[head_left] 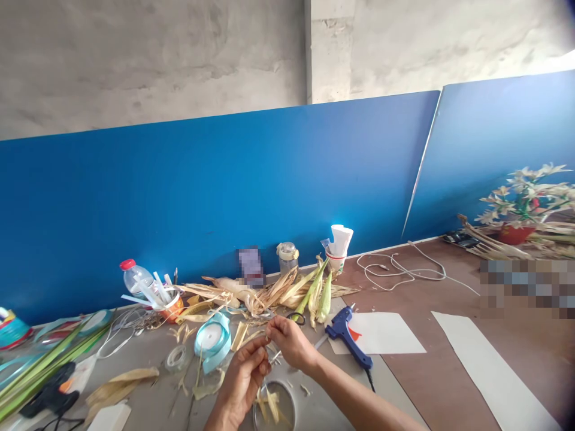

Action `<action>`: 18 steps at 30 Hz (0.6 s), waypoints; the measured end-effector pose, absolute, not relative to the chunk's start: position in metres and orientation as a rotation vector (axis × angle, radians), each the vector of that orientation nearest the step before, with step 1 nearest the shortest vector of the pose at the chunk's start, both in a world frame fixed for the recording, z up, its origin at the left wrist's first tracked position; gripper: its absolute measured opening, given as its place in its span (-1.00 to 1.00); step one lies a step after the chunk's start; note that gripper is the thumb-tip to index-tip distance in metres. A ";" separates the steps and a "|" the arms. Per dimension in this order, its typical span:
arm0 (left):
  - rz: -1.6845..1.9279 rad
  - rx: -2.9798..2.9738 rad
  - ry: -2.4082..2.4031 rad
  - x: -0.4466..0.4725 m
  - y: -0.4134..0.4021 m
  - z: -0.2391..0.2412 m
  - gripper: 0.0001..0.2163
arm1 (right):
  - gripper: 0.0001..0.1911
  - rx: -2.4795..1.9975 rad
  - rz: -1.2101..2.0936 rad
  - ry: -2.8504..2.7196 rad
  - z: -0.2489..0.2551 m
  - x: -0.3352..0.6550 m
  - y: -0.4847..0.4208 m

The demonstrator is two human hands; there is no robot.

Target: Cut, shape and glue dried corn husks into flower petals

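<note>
My left hand (246,378) and my right hand (291,342) meet over the near middle of the table, fingertips almost touching. Both are closed in a pinch on a tiny pale strip (268,339) that looks like corn husk; fingers hide most of it. Just below them sits a round clear-rimmed dish (294,400) with cut husk pieces (272,404) in it. Beyond my hands lie dried corn husks (278,291) and greener husks (324,299). A black scissor handle (296,318) shows behind my right hand. A blue glue gun (349,336) rests to the right on white paper (390,335).
Left of my hands are a light blue ribbon roll (210,339), clear tape (176,358) and a paper cup (172,310) of white sticks. A capped bottle (135,276), jar (287,258) and another cup (336,261) stand by the blue partition (202,191). White cable (399,272) lies right.
</note>
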State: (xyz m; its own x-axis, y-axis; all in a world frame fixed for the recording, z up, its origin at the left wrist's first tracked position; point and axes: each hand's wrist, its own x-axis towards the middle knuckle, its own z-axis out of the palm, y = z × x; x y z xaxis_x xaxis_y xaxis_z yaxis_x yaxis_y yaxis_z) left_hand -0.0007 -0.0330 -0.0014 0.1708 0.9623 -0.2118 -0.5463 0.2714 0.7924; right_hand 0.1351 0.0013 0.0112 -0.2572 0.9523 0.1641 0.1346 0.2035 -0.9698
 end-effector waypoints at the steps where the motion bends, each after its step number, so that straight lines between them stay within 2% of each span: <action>1: 1.184 0.649 0.829 0.000 -0.033 -0.001 -0.78 | -0.85 -1.078 1.118 -1.623 0.011 0.135 0.001; 7: 1.239 0.760 0.966 0.003 -0.032 -0.001 -0.77 | -0.85 -1.120 1.061 -1.681 0.010 0.134 0.001; 18: 1.326 0.917 1.083 0.005 -0.031 -0.008 -0.80 | -0.83 -1.028 1.278 -1.520 0.009 0.133 0.003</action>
State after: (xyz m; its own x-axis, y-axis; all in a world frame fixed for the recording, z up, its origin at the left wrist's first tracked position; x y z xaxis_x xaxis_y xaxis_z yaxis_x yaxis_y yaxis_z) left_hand 0.0047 -0.0315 -0.0076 -0.0589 0.9951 -0.0800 -0.2773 0.0607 0.9589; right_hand 0.1331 0.0033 0.0086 -0.2758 0.9550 0.1094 0.0563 0.1296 -0.9900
